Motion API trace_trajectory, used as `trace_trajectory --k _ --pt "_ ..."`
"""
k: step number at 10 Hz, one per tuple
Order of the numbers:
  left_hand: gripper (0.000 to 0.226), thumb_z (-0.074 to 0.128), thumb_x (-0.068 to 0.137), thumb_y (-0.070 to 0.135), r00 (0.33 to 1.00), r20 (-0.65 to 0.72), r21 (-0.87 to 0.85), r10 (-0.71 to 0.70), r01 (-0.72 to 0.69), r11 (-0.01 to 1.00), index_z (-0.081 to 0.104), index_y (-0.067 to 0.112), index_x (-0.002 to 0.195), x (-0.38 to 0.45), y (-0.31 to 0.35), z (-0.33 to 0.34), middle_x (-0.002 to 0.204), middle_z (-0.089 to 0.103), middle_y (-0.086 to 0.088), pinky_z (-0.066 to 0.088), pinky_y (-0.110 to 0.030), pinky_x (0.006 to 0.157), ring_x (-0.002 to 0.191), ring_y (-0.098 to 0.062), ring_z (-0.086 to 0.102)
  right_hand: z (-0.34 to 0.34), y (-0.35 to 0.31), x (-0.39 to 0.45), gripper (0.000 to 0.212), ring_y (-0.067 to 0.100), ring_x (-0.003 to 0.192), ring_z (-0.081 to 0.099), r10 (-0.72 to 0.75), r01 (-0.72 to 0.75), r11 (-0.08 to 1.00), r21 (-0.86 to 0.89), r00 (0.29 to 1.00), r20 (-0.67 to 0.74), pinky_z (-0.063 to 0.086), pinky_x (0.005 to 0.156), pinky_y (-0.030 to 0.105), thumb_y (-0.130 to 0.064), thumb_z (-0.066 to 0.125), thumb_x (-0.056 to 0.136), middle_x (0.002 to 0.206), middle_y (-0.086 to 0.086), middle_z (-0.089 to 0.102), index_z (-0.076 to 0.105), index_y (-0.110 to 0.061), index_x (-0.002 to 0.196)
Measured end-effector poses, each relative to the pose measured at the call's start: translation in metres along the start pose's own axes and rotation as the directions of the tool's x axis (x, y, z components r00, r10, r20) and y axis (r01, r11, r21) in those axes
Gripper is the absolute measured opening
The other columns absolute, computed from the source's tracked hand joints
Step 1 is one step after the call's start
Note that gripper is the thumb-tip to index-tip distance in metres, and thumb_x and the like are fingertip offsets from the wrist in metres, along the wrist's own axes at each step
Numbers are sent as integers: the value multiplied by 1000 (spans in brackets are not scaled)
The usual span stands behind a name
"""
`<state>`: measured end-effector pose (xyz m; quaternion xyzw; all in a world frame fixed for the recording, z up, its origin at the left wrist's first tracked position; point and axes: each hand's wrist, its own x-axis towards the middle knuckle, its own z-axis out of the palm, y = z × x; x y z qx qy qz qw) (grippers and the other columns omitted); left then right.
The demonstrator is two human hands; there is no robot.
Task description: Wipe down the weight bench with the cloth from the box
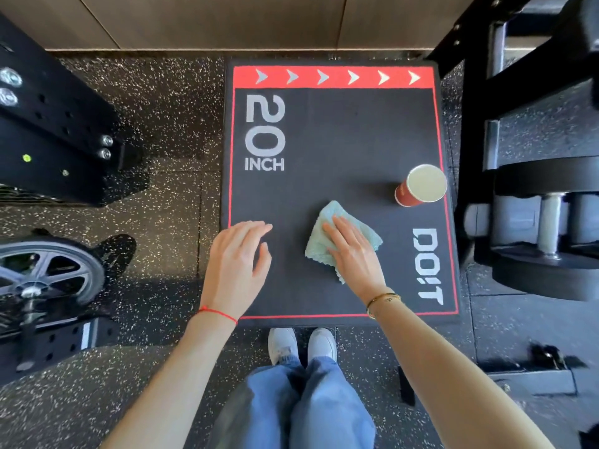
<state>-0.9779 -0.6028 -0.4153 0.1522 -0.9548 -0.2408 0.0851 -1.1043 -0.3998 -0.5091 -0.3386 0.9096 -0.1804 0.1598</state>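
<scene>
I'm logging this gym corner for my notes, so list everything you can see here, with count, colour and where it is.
Plyo box: one, black with red border, centre, marked 20 INCH.
Cloth: one, light teal, on the box, near side.
Paper cup: one, red, on the box's right edge.
Dumbbells: several, black, racked at right.
Wheel: one, black and grey, on the floor at left.
Floor: black, speckled.
Left hand: open, over the box's left edge.
Right hand: flat on the cloth.
Shoes: two, white, below the box.
</scene>
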Motion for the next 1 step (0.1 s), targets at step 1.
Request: trace_trajectory --k 1 --pt "29 53 91 11 1000 -15 9 2 -2 1000 67 11 116 -4 8 -19 119 67 -2 38 -33 105 114 -21 59 -17 -9 -7 57 30 140 32 27 -29 999 43 998 50 26 116 46 -18 62 90 151 8 37 40 -16 143"
